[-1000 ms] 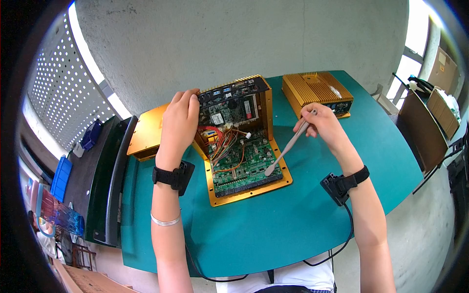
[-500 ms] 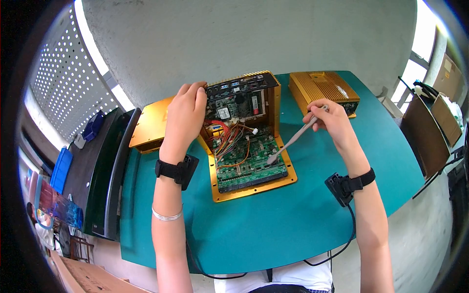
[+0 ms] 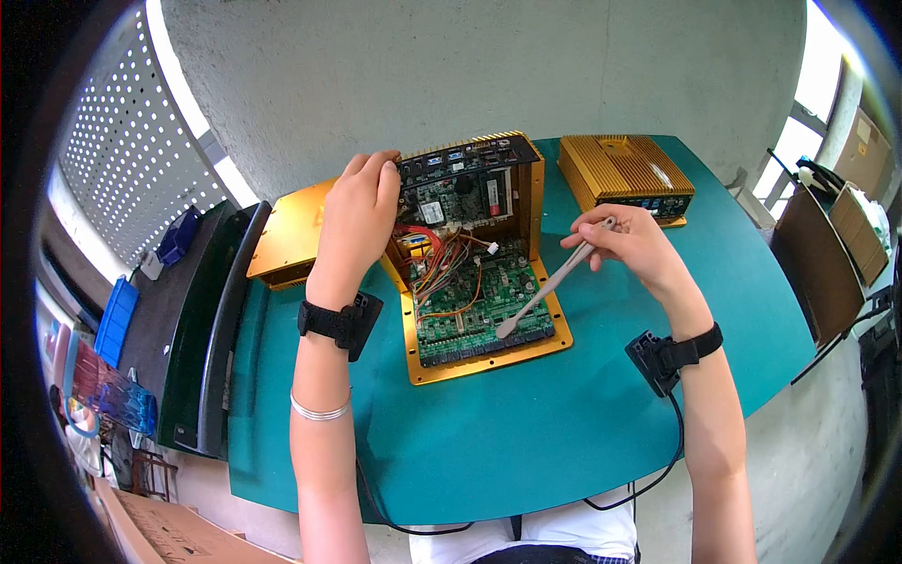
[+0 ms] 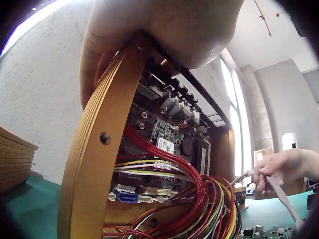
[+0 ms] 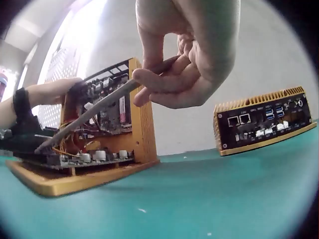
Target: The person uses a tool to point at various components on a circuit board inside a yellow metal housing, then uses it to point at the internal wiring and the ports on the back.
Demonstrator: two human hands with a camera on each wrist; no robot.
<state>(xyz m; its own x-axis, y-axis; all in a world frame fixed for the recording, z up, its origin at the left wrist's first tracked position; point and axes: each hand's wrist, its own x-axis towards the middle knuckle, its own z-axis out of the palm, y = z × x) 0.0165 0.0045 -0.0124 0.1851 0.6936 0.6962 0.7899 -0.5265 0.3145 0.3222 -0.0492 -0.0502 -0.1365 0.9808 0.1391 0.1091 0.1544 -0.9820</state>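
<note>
In the head view, an opened gold computer case (image 3: 536,211) stands with its finned half upright and its gold base plate (image 3: 451,375) flat on the table. A green circuit board (image 3: 470,324) lies on the plate. Red, yellow and white wires (image 4: 197,186) link the two halves. My left hand (image 3: 360,211) grips the upright half's top left corner, with fingers behind it in the left wrist view. My right hand (image 3: 629,246) pinches a slim grey stick (image 3: 556,280) with a flat, rounded tip. That tip sits low over the board's front part, close to the black edge connectors.
A second gold case (image 3: 620,174) with a ribbed top stands at the back right. Another gold box (image 3: 291,230) sits behind my left arm. A dark cabinet (image 3: 178,357) borders the green table (image 3: 601,414) on the left. Cables run from both wrist cameras.
The stick's tip has swept across the board, lately left and toward the front edge, as the right hand shifted slightly. The left hand keeps its grip on the case.
</note>
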